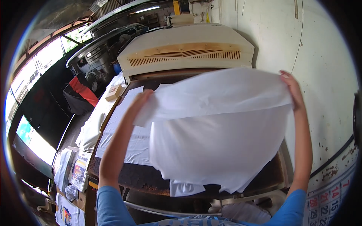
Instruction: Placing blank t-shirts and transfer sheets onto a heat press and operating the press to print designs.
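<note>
A large white cloth (215, 147), garment-like with an uneven lower edge, hangs spread between my two raised hands. Its upper part is folded over in a wide band. My left hand (145, 97) grips the left upper corner, slightly blurred; my right hand (290, 84) grips the right upper corner, fingertips showing over the edge. The bottom of the cloth hangs over the near side of a dark, worn flat bed (145, 179). Another white cloth (124, 130) lies flat on the bed's left part, partly covered by my left forearm and the held cloth.
Behind the bed rises a cream machine hood (184, 43) with vent slots. A pale wall (324, 86) runs close on the right. At left are a small cardboard box (114, 92), a heap of white fabric (92, 128) and folded printed fabric (79, 171). A vehicle (94, 56) stands beyond.
</note>
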A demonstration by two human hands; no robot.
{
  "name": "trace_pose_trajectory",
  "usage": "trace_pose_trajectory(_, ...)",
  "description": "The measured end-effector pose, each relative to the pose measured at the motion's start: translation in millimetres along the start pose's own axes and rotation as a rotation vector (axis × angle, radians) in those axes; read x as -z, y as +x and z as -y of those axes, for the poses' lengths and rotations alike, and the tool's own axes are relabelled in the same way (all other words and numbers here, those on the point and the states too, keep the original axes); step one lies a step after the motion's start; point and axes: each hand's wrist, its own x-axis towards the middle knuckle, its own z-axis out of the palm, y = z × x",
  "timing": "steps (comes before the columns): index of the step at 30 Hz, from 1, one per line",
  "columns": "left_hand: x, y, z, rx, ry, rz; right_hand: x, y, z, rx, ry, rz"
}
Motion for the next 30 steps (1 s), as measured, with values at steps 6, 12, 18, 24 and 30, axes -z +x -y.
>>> trace_pose_trajectory(6, -48, 86, -60, -0.304, -1.064, -0.155, -3, 114, -46, 0.329, 0.504, -0.137)
trace_pose_trajectory(12, -67, 90, -60, -0.301, -0.767, -0.398, 5, 105, -70, 0.232, 0.417, -0.123)
trace_pose_trajectory(18, -147, 94, 64, -0.137, -0.332, -0.438, -7, 64, -201, -0.116, 0.365, -0.187)
trace_pose_trajectory(24, -233, 31, 125, 0.279, -0.159, -0.172, 34, -19, -321, -0.229, 0.072, -0.234)
trace_pose_trajectory(30, -198, -48, 175, 0.391, 0.007, 0.269, 58, -80, -312, -0.776, 0.058, 0.221)
